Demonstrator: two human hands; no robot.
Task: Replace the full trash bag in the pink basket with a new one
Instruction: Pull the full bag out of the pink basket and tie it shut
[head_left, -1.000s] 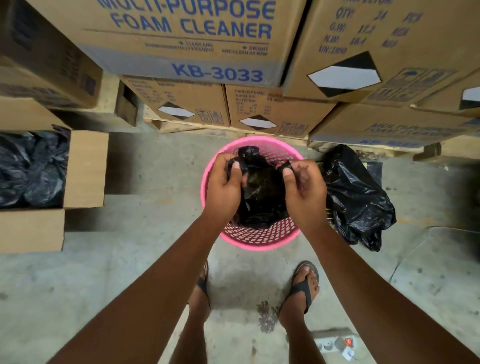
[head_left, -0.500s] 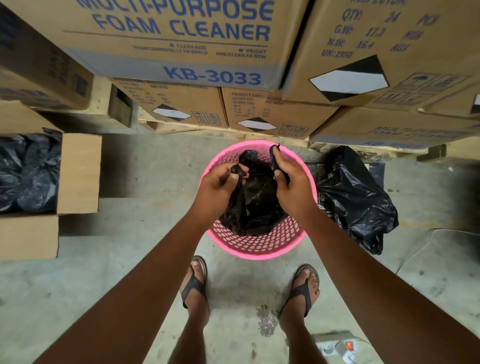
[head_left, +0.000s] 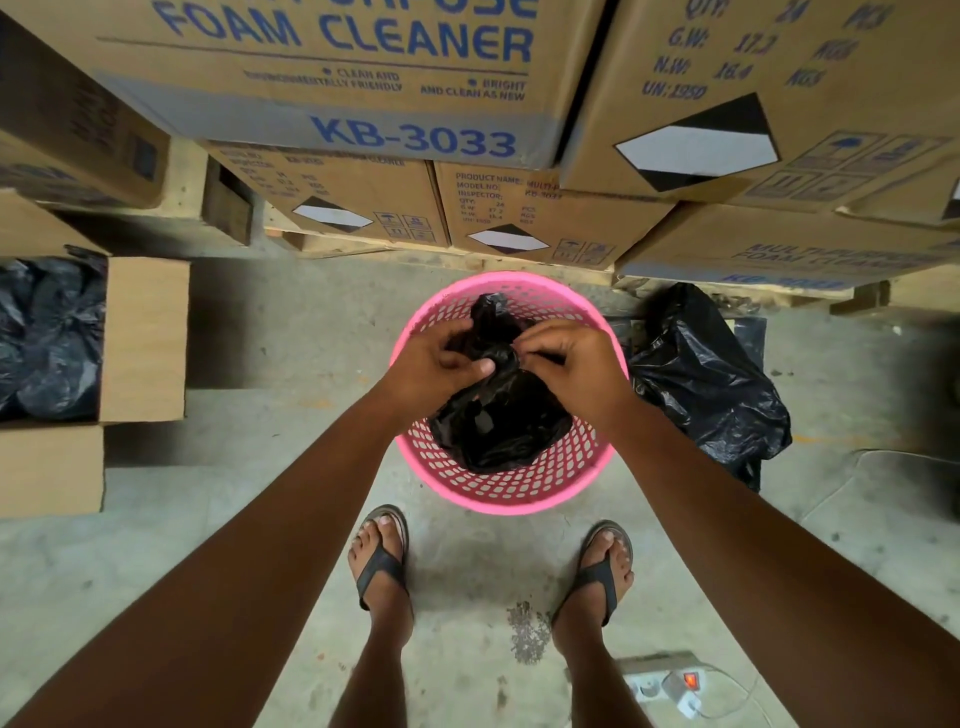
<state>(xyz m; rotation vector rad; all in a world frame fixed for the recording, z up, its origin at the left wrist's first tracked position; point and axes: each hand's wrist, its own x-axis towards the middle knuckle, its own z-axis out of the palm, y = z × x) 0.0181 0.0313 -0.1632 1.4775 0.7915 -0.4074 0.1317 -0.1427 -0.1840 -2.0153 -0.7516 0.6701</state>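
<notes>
A pink perforated basket (head_left: 511, 491) stands on the concrete floor just ahead of my feet. Inside it sits a full black trash bag (head_left: 498, 421), its neck gathered into a twisted knot at the top. My left hand (head_left: 434, 366) and my right hand (head_left: 571, 364) meet over the basket, both pinching the bag's gathered top between fingers and thumbs. A loose tail of the bag sticks up behind my hands. The basket's inside below the bag is hidden.
A bulging black bag (head_left: 701, 379) lies on the floor right of the basket. An open cardboard box (head_left: 143, 338) holding black bags sits at the left. Stacked foam-cleaner cartons (head_left: 363, 104) on pallets wall off the far side. A power strip (head_left: 670, 686) lies by my right foot.
My hands came together from holding the bag's two top ends apart; they now pinch the gathered, knotted neck at the centre. The view has shifted slightly forward.
</notes>
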